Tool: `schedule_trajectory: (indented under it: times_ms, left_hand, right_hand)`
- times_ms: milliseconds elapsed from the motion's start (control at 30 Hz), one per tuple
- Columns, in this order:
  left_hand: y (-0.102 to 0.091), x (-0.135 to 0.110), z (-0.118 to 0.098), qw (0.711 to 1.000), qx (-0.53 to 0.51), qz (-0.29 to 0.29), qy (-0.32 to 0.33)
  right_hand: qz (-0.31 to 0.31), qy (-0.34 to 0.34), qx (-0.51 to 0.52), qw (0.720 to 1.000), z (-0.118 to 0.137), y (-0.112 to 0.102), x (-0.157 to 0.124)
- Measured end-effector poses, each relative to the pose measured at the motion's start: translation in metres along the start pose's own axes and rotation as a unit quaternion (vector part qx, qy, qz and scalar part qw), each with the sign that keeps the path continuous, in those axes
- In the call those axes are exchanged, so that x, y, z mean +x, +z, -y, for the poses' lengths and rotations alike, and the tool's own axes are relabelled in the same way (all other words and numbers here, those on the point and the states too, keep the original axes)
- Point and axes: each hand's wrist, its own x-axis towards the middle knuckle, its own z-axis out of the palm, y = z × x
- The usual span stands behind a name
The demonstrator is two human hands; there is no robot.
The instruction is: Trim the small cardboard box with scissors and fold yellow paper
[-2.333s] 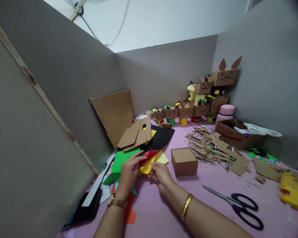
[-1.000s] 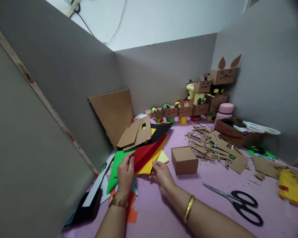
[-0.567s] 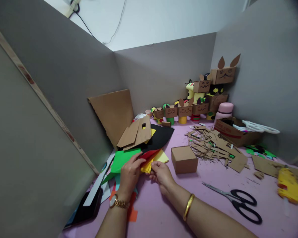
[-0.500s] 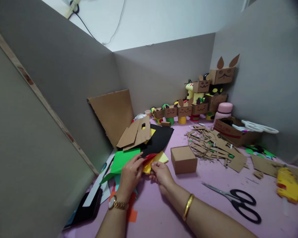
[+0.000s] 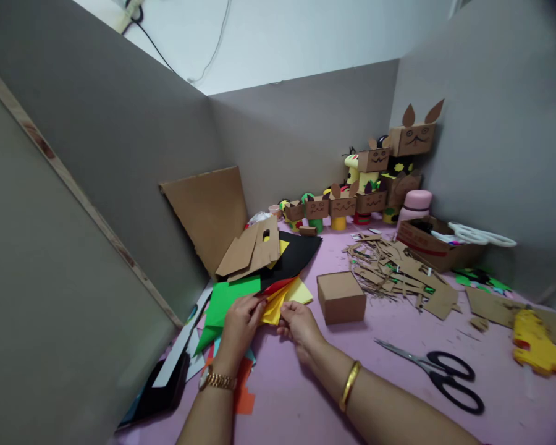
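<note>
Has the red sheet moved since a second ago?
Yes, downward: the red sheet had its far tip well above the cardboard box in the view; now its visible end shows about level with the box's back top edge.

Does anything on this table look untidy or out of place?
Yes: a jumbled heap of cardboard scraps lies loose on the table, right of the cardboard box, unlike the lined-up figures behind.
</note>
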Motion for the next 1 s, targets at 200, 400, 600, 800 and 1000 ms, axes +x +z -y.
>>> schedule_trajectory:
  times_ms: [200, 400, 600, 800, 1000]
  left_hand:
    - [-0.0058, -0.0013, -0.0033, 1.000, -0.011, 0.009, -0.011]
    - [-0.0049, -0.0005, -0.0036, 1.000, -0.017, 0.019, -0.013]
    - [-0.0035, 0.0015, -0.0047, 0.999, -0.026, 0.011, -0.023]
    - [-0.0062, 0.0004, -0.0090, 0.999, -0.029, 0.009, -0.023]
    - [-0.0053, -0.0018, -0.0066, 0.999, -0.042, -0.005, -0.020]
  right_hand:
    - [0.006, -0.011, 0.002, 1.000, 0.0007, -0.0002, -0.0029]
    - [0.000, -0.009, 0.008, 1.000, 0.0012, 0.0005, -0.0034]
    - [0.005, -0.001, 0.003, 1.000, 0.0006, 0.0006, -0.0029]
    - [0.022, -0.006, 0.006, 1.000, 0.0000, -0.0003, -0.0034]
    - [0.019, -0.006, 0.002, 1.000, 0.0000, -0.0001, -0.0029]
